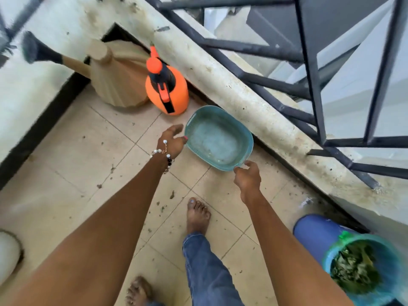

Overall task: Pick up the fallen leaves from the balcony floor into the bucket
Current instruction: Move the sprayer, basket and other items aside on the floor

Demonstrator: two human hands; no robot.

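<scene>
Teal plastic sits between both hands: the right hand [248, 177] pinches the near rim of a shallow basin [218, 138] on the floor, while the left hand [173, 140] touches its far-left rim with fingers loosely spread, the thumb seemingly hooked on the edge. The basin holds only a few specks. Outward from there, small leaf scraps [171, 195] dot the tiles [66, 164] around the bare feet, so some picking up remains. Far right, the bucket [362, 268] is already well filled with green leaves, suggesting most of the job is done.
</scene>
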